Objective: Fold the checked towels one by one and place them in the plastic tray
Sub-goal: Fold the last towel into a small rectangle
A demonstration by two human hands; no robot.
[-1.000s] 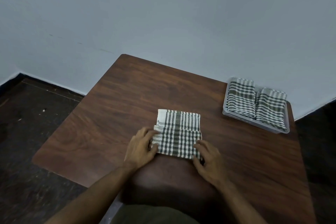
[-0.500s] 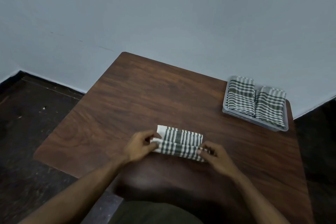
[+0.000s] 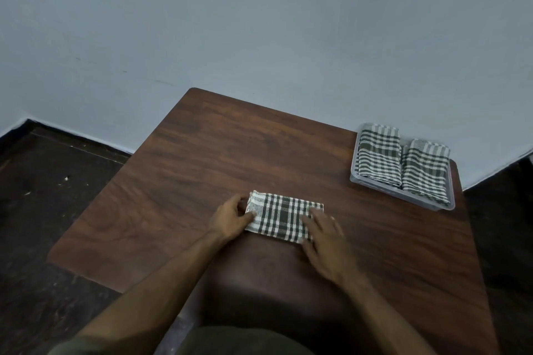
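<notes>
- From my feed I see the plastic tray (image 3: 375, 186) at the far right of the wooden table (image 3: 202, 158), close to the wall (image 3: 259, 23).
- Inside it lie two folded checked towels side by side: the left tray towel (image 3: 378, 156) and the right tray towel (image 3: 425, 171), touching along their long edges and filling most of the tray.
- The towel being worked on (image 3: 281, 216) lies flat on the table near the person, folded into a narrow rectangle, well apart from the tray.
- The left hand (image 3: 230, 217) is at the towel's left end. The thumb lies on the top of the cloth and the fingers curl around the short edge, so I read it as gripping that end.
- The right hand (image 3: 324, 242) lies over the towel's right end with fingers spread and fairly straight, resting flat on the cloth. It is blurred, so I cannot make out any finer detail of the fingertips.
- Both forearms reach in from the bottom of the view, over the near edge of the table.
- Dark floor (image 3: 43, 210) shows to the left and right of the table.
</notes>
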